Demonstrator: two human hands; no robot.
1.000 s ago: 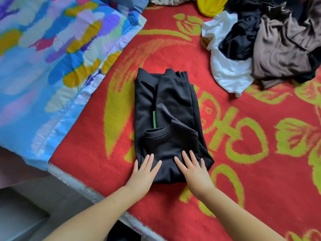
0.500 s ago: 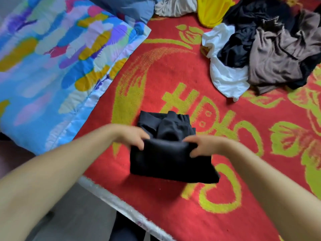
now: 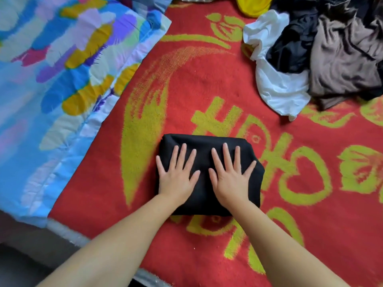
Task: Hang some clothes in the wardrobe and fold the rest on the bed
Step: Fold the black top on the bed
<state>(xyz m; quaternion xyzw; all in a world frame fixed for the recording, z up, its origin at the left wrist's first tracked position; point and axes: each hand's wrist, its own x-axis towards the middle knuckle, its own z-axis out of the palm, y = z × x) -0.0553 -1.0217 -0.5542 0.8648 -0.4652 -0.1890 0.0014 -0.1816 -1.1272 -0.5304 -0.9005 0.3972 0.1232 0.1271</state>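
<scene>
A black garment (image 3: 205,141), folded into a compact rectangle, lies on the red and yellow blanket (image 3: 207,85) covering the bed. My left hand (image 3: 177,175) presses flat on its left half with fingers spread. My right hand (image 3: 230,175) presses flat on its right half, fingers also straight and spread. At the far right of the bed sits a loose heap of unfolded clothes: a white piece (image 3: 277,85), a black piece (image 3: 290,48), a brown piece (image 3: 344,59) and a yellow piece (image 3: 252,5).
A colourful blue, yellow and purple quilt (image 3: 62,79) covers the left side of the bed. The bed's near edge (image 3: 68,233) runs diagonally at lower left, with grey floor (image 3: 24,266) below it.
Both hands gripped the near end of the long black garment and folded it over away from me. They now lie flat on the smaller folded bundle.
</scene>
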